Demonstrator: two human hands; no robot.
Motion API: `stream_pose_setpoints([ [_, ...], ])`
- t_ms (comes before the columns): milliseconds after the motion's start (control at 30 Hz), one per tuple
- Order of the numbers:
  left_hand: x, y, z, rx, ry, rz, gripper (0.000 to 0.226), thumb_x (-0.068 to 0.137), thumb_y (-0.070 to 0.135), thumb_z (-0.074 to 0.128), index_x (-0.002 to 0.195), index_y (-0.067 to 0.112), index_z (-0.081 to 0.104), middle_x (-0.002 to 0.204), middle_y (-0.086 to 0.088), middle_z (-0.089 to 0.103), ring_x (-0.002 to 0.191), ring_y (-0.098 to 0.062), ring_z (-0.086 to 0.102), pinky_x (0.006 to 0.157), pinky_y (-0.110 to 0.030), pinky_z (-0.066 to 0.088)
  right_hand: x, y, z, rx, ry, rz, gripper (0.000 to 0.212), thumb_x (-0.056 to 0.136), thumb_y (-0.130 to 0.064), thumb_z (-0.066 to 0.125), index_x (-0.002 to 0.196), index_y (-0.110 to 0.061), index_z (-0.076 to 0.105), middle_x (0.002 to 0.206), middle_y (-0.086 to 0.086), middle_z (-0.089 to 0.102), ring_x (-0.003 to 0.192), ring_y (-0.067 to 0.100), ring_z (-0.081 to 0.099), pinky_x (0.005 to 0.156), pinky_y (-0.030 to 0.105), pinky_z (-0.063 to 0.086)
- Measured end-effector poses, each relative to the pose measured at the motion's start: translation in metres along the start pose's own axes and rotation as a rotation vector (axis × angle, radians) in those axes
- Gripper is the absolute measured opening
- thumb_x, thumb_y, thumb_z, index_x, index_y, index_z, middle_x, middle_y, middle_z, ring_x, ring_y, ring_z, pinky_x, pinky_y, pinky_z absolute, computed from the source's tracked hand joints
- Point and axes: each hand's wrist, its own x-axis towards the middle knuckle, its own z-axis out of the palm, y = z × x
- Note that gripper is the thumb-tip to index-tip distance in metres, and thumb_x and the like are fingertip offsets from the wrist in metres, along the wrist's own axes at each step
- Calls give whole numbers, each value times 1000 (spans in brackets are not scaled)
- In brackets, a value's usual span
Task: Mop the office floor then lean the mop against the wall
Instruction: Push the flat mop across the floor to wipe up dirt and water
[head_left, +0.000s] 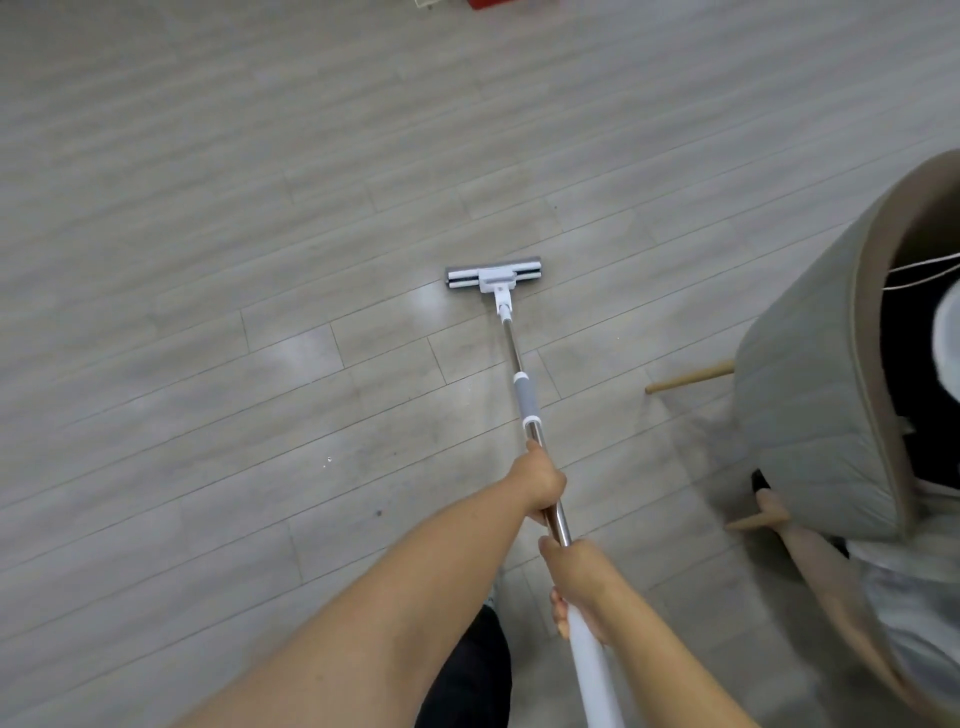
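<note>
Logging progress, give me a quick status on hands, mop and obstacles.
Left hand and right hand both shut on mop handle. Mop head flat on floor, mid-room. Chair close on the right.

- both hands on the mop (511, 343): left hand (543, 480) further down the pole, right hand (579, 587) behind it
- mop head flat on the floor (208, 208)
- grey chair (810, 374) on the right, something white in it, maybe a cable

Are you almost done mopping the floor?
Not yet. Pale damp-looking patches on the floor beside the mop head suggest some is mopped. Now the left hand and right hand grip the handle, head flat on the boards. Left: the rest of the floor, then leaning the mop on a wall.
</note>
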Motion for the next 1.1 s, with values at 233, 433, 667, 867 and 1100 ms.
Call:
stream_pose_setpoints([
  [233, -116, -84, 81, -6, 32, 45, 46, 97, 18, 52, 138, 5, 37, 110, -14, 56, 75, -22, 59, 46, -27, 47, -83, 126, 29, -55, -55, 16, 32, 104, -39, 44, 96, -8, 51, 58, 8, 50, 47, 21, 48, 60, 34, 52],
  [433, -222, -170, 137, -113, 35, 88, 35, 96, 21, 55, 127, 6, 51, 113, -15, 63, 86, -24, 62, 65, -30, 55, -163, 231, 66, 81, -159, 29, 20, 105, -24, 46, 90, -12, 49, 56, 5, 42, 40, 14, 40, 40, 21, 43],
  [667, -317, -251, 173, -300, -109, 49, 18, 102, 22, 54, 109, 6, 58, 79, -6, 60, 60, -13, 58, 48, -21, 50, -192, 325, 104, 25, -191, -62, 8, 98, -4, 52, 105, -7, 52, 54, 7, 51, 44, 17, 49, 55, 31, 52],
  [867, -357, -312, 166, -395, -146, 76, 14, 101, 10, 48, 98, 8, 62, 83, -7, 61, 57, -16, 61, 44, -21, 48, -201, 346, 142, 71, -162, -127, 9, 102, -4, 50, 101, -4, 58, 60, 7, 49, 45, 15, 45, 47, 30, 49],
  [1100, -379, -391, 135, -489, -81, 64, 36, 105, 16, 41, 140, 12, 46, 101, -10, 66, 77, -17, 66, 71, -28, 57, -194, 344, 197, -56, -146, -87, 30, 99, -14, 64, 122, 3, 52, 63, 14, 57, 52, 22, 56, 59, 38, 56],
])
